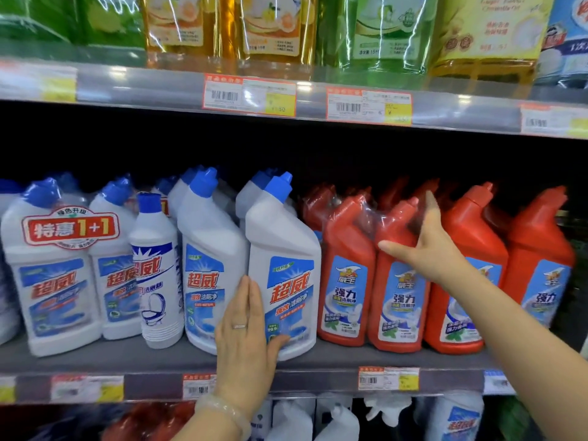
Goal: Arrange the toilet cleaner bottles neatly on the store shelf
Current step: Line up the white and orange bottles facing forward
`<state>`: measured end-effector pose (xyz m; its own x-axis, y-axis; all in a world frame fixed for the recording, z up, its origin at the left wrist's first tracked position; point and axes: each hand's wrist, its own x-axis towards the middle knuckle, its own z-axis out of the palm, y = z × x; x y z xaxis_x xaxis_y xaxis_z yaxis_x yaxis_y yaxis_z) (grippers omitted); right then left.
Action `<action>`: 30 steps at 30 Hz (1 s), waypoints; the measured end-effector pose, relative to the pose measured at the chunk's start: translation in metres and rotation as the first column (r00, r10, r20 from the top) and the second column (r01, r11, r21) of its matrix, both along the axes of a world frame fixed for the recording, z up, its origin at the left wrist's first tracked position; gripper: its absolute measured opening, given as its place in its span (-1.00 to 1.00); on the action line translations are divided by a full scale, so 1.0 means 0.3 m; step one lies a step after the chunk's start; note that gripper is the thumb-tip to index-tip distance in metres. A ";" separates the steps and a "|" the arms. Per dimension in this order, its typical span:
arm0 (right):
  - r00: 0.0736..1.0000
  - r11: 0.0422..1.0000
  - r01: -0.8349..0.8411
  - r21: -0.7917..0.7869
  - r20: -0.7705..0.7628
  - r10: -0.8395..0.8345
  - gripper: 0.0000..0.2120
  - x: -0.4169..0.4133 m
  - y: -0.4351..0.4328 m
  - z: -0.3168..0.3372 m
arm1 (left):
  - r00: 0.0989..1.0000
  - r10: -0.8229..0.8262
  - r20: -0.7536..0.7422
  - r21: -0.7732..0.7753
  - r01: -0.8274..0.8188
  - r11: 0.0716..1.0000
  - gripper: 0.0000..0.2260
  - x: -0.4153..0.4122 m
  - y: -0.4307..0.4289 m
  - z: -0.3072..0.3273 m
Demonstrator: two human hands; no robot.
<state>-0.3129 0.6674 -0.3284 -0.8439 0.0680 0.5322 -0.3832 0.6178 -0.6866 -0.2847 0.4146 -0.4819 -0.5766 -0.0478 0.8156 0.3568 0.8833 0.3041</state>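
White toilet cleaner bottles with blue caps stand on the middle shelf [334, 358] at left and centre; red ones fill the right half. My left hand [245, 338] lies flat against the lower left side of the front white bottle [286, 281], thumb under its label, fingers straight. My right hand [426, 246] rests on a wrapped twin pack of red bottles [397, 281], fingers spread over the shoulder of its right bottle. A slim straight white bottle [157, 275] stands among the angled-neck ones.
Refill pouches of yellow and green liquid [270, 27] sit on the shelf above, behind price tags [249, 95]. A 1+1 promo twin pack [60, 268] stands at far left. More white bottles [455, 421] fill the shelf below.
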 end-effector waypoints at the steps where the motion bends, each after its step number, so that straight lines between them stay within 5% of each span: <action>1: 0.994 0.995 0.094 0.044 -0.056 -0.091 0.11 0.022 -0.020 0.006 | 0.999 -0.006 -0.034 -0.010 0.006 1.000 0.08 0.002 -0.001 -0.002; 3: 0.924 0.962 0.253 0.104 -0.321 -0.208 0.00 0.082 -0.083 -0.006 | 0.994 -0.050 -0.100 -0.020 0.048 0.999 0.05 0.003 -0.011 -0.006; 5: 0.893 0.978 0.177 0.113 -0.437 -0.111 -0.24 0.132 -0.169 -0.071 | 0.991 -0.101 -0.090 0.042 0.105 0.994 0.04 0.010 -0.037 -0.006; 8: 0.980 0.968 -0.178 0.176 -0.056 0.191 -0.29 0.183 -0.305 -0.214 | 0.994 -0.108 -0.002 0.369 0.101 0.924 0.09 0.026 -0.091 0.012; 11: 0.968 0.968 -0.250 0.040 -0.001 0.250 -0.29 0.161 -0.391 -0.341 | 0.987 -0.152 0.058 0.567 0.093 0.818 0.07 0.021 -0.154 0.035; 16: 0.996 0.991 -0.062 -0.118 0.053 0.069 0.19 0.085 -0.487 -0.406 | 0.989 -0.121 0.086 0.468 0.067 0.881 0.02 -0.001 -0.206 0.049; 30: 0.999 0.982 0.040 -0.183 0.011 -0.039 0.14 0.010 -0.632 -0.415 | 0.985 0.163 0.055 0.394 -0.171 0.903 -0.01 -0.051 -0.259 0.024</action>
<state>-0.3099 0.4779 -0.4530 -0.8424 0.1973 0.5014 -0.3555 0.4959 -0.7923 -0.3001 0.3368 -0.4745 -0.5481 -0.4614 0.6976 0.2046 0.7348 0.6467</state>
